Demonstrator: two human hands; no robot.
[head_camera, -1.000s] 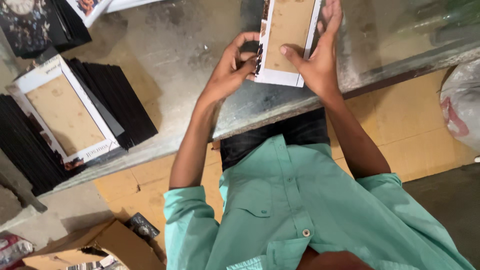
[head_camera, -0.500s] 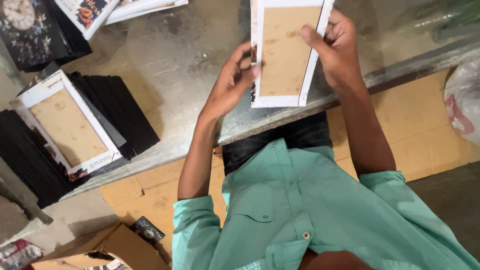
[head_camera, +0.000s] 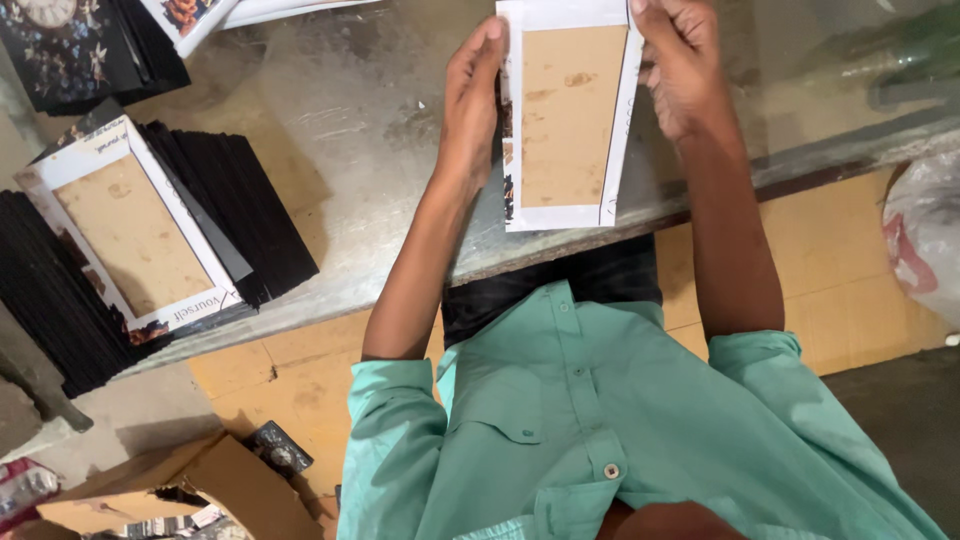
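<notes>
A flat rectangular board (head_camera: 568, 115), brown in the middle with a white paper border folded over its edges, lies on the grey glass-topped table (head_camera: 350, 150). My left hand (head_camera: 472, 100) presses flat along its left edge. My right hand (head_camera: 680, 60) grips its upper right edge, fingers curled over the border. The board's top end runs out of view.
A similar wrapped board (head_camera: 135, 235) rests on stacks of black boards (head_camera: 240, 210) at the left. Dark printed sheets (head_camera: 60, 40) lie at the far left corner. An open cardboard box (head_camera: 200, 495) sits on the floor; a white plastic bag (head_camera: 925, 240) is at the right.
The board and both hands have shifted toward me and lower in view. My left hand has straightened out along the board's left edge.
</notes>
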